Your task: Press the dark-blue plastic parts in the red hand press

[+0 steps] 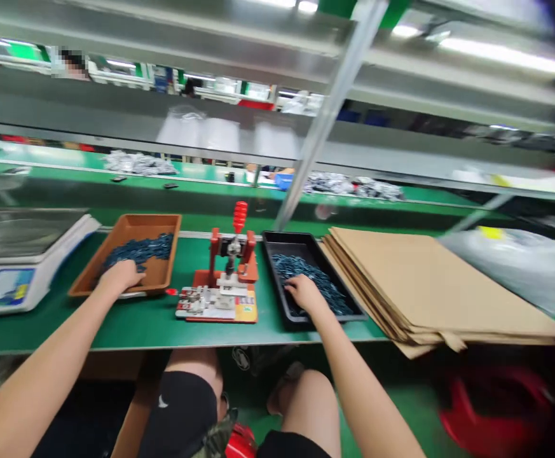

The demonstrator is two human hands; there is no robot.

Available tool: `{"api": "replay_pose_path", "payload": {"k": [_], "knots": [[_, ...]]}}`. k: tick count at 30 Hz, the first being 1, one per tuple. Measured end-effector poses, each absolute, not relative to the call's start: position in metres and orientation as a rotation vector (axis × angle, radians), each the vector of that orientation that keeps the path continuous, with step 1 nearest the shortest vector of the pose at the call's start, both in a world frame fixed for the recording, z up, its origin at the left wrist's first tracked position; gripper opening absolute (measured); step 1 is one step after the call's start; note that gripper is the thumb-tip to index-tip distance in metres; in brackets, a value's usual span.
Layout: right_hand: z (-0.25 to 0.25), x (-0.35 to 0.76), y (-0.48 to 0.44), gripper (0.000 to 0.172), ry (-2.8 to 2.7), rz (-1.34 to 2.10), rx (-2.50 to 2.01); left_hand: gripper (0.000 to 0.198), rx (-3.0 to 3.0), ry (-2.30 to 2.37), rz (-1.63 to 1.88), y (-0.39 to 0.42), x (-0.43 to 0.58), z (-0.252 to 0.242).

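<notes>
Left hand (123, 276) down in the brown rectangular plastic tray (157, 272), fingers curled at a pile of small dark-blue pieces (156, 247); whether it grips one, I can't tell! Right hand (304, 292) over in the black rectangular plastic tray (296, 242), fingers loosely bent at a broad spread of small slim blue pieces (327, 289); any catch there can't be made out either. Between them, the red-and-silver metal clamp fixture (229, 283): brown tray to its left, black tray just to its right, stacked flat tan cardboard sheets (401, 273) farther right, white-and-grey scale (20, 254) farther left.
</notes>
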State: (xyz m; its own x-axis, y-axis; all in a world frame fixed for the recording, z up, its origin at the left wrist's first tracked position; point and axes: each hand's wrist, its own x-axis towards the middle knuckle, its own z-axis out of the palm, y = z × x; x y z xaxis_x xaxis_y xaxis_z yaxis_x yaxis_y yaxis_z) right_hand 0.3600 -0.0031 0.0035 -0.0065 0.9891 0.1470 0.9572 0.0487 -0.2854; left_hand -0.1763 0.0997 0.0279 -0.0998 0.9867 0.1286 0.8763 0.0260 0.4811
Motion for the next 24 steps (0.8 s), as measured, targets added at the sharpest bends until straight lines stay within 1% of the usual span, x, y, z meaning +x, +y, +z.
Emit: {"api": "replay_pose_path", "payload": {"k": [3,6,9,11,13,14,16,17,19,21,23,24], "knots": [[0.01,0.358,-0.003,0.014,-1.89,0.101,-1.933,0.06,1.981,2.116,0.436,0.121,-0.188,0.011],[0.013,0.358,-0.002,0.014,-1.72,0.1,-1.97,0.059,2.072,2.312,0.387,0.129,-0.198,0.001],[0.017,0.357,-0.004,0.021,-1.581,0.176,-1.928,0.045,2.051,2.371,0.349,0.12,-0.197,0.003],[0.022,0.352,-0.008,0.019,-1.516,0.254,-1.807,0.032,1.983,2.334,0.362,0.109,-0.191,0.01],[0.027,0.341,-0.017,0.015,-1.464,0.364,-1.645,0.03,1.97,2.323,0.468,0.098,-0.185,0.02],[0.03,0.332,-0.024,0.018,-1.45,0.416,-1.56,0.033,1.973,2.333,0.551,0.093,-0.182,0.024],[0.034,0.309,-0.04,0.022,-1.454,0.463,-1.401,0.04,2.008,2.323,0.802,0.085,-0.178,0.031],[0.034,0.297,-0.049,0.02,-1.471,0.451,-1.335,0.041,2.011,2.302,0.944,0.081,-0.177,0.033],[0.032,0.273,-0.064,0.015,-1.499,0.382,-1.238,0.037,1.984,2.238,1.193,0.072,-0.174,0.038],[0.022,0.252,-0.074,0.018,-1.515,0.345,-1.191,0.03,1.997,2.139,1.376,0.059,-0.166,0.045],[0.007,0.238,-0.075,0.019,-1.501,0.371,-1.188,0.025,2.074,1.984,1.496,0.04,-0.15,0.054],[-0.002,0.234,-0.073,0.018,-1.485,0.4,-1.203,0.024,2.129,1.878,1.497,0.03,-0.138,0.058]]}}
